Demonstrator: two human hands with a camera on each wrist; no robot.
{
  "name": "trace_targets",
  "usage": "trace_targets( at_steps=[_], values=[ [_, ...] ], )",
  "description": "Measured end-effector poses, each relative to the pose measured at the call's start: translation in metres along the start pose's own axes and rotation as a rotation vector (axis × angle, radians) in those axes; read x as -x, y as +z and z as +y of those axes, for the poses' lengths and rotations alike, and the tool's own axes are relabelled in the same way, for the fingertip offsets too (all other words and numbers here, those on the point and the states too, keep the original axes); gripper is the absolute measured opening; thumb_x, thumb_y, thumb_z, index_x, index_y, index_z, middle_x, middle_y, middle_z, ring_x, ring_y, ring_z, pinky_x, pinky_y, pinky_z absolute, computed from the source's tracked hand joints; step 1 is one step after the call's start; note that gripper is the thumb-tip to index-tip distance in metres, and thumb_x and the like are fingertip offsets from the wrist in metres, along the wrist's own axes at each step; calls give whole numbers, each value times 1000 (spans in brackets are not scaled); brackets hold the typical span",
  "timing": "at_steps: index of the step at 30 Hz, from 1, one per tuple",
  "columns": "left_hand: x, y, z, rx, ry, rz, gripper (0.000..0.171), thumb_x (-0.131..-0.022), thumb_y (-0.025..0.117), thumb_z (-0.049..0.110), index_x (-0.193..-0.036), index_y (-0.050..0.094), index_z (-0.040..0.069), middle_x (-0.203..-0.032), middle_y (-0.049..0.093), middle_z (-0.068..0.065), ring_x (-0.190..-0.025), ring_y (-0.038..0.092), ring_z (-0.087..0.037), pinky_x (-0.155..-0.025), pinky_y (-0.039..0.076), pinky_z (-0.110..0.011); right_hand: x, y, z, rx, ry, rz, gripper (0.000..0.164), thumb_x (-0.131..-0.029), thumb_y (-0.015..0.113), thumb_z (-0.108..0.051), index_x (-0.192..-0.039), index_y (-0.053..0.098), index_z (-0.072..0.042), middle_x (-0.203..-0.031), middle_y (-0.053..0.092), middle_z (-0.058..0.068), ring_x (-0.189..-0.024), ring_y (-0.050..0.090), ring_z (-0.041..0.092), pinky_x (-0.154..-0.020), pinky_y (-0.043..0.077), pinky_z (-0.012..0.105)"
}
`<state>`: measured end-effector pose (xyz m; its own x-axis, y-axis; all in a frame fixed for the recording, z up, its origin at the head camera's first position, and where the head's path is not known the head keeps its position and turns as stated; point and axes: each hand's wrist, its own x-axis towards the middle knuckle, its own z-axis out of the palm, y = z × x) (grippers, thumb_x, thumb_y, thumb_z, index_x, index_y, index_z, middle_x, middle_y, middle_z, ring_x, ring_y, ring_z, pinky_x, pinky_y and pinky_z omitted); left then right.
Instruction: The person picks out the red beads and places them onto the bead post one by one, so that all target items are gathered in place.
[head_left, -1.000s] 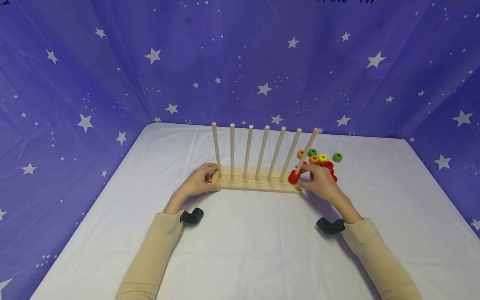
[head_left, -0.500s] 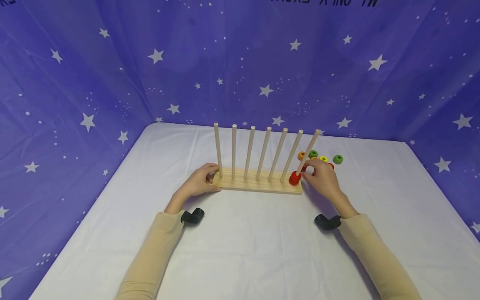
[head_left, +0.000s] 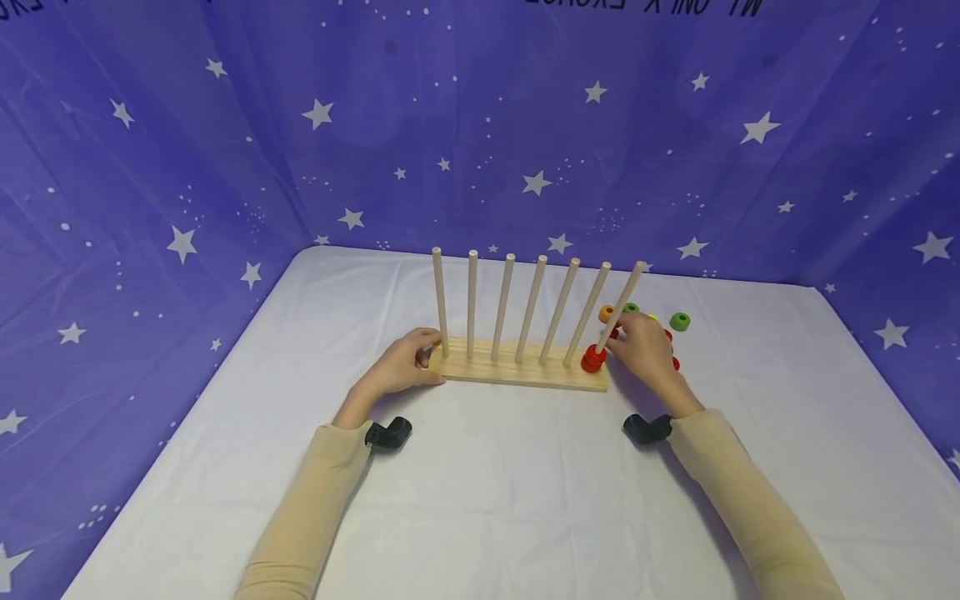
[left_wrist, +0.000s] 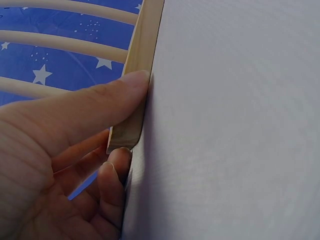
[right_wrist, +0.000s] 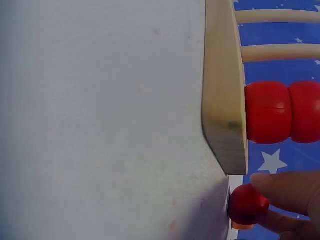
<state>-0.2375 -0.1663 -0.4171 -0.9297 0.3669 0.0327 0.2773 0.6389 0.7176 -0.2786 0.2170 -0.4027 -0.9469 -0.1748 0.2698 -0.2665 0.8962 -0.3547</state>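
Note:
A wooden peg rack (head_left: 517, 374) with several upright pegs stands across the white-covered table. My left hand (head_left: 402, 362) holds its left end, the thumb along the front edge and the other fingers curled behind. Two red beads (right_wrist: 282, 112) are stacked at the foot of the rightmost peg. Just past the rack's right end, my right hand (head_left: 645, 348) pinches another red bead (right_wrist: 247, 204) between thumb and fingers, low by the tabletop. Part of that bead is hidden behind the fingers in the head view.
Behind my right hand lie loose beads: an orange one (head_left: 607, 313), a green one (head_left: 631, 308) and another green bead (head_left: 680, 321) farther right. Red beads and a yellow one are partly covered by the hand. A purple star-patterned cloth (head_left: 480, 133) hangs behind the table.
My right hand has left the stacked beads and the rack's right end, moving back and right to a loose red bead, which it now pinches. The left hand keeps its hold.

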Motion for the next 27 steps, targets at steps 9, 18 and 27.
trace_targets(
  at_steps=[9, 18, 27],
  values=[
    [0, 0, 1, -2, 0, -3, 74, -74, 78, 10, -136, 42, -7, -136, 47, -19, -78, 47, -16, -65, 40, -20, -2, -2, 1, 49, 56, -44, 26, -77, 75, -18, -98, 72, -2, -84, 69, 16, -74, 59, 29, -57, 46, 37],
    [0, 0, 1, -6, -4, -4, 75, -74, 78, 10, -137, 42, -6, -136, 47, -18, -78, 47, -16, -66, 40, -20, 2, -7, -2, 63, 91, -99, 34, -76, 76, -15, -105, 70, 0, -93, 70, 20, -85, 62, 35, -66, 50, 44],
    [1, -1, 1, -7, -7, -4, 74, -74, 78, 11, -137, 42, -7, -135, 47, -18, -78, 48, -16, -66, 40, -20, 4, -12, 0, 65, 108, -135, 36, -77, 75, -16, -108, 69, 1, -99, 70, 22, -91, 63, 37, -70, 51, 45]
  ],
)
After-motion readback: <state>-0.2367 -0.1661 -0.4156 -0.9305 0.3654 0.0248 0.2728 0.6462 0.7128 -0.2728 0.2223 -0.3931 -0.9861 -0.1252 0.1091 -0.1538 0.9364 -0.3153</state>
